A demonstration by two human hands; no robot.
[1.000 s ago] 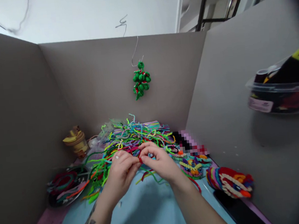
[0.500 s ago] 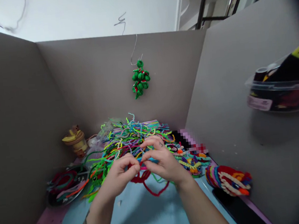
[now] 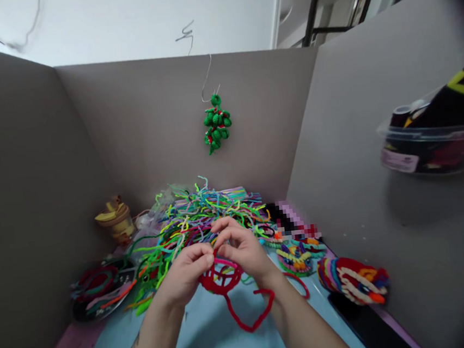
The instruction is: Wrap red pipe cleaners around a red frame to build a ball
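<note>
A round, openwork piece of red pipe cleaners (image 3: 215, 288), with a pink strand across its top, hangs between my hands. My left hand (image 3: 189, 272) pinches its upper edge between thumb and index finger. Close against that grip, my right hand (image 3: 245, 253) has its thumb and index finger closed at the same edge, its other fingers curled above. From the piece's underside a loose red tail (image 3: 250, 327) bends down and back up to my right wrist. Another red strand (image 3: 302, 285) curves out past my right forearm. The exact spot under my fingertips is partly hidden.
Behind my hands lies a heap of multicoloured pipe cleaners (image 3: 215, 214). To the right are finished-looking colourful pieces (image 3: 295, 259), a striped bundle (image 3: 353, 281) and a black flat object (image 3: 369, 325). A plate (image 3: 101, 309) stands left. Grey partitions (image 3: 149, 122) enclose the blue tabletop (image 3: 215, 345).
The red piece has tilted so its round openwork face shows more. Its tail now hangs lower and farther right. My right hand has shifted slightly left and down.
</note>
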